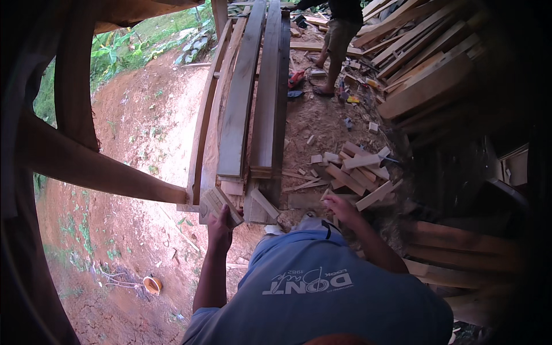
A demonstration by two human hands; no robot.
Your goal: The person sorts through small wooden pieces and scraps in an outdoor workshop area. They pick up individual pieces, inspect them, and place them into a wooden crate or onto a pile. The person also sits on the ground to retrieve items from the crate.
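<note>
My left hand (219,226) is closed around the lower end of several short wooden blocks (216,202), stacked side by side near the end of the plank bench. My right hand (340,207) is closed, with thumb and fingers pinched together, in front of my body's right side. A small pale tip shows at those fingers, too small to name. Between the hands, a loose wooden block (264,203) lies slanted on the bench end. Long sawn planks (242,115) stretch away from me. A heap of short wood offcuts (356,172) lies on the ground beyond my right hand.
Another person (339,40) stands at the far end beside the planks. A red power tool (295,79) sits on the ground near them. Stacked boards (431,86) lean at the far right. A wooden beam (109,172) crosses at left, above a dirt slope.
</note>
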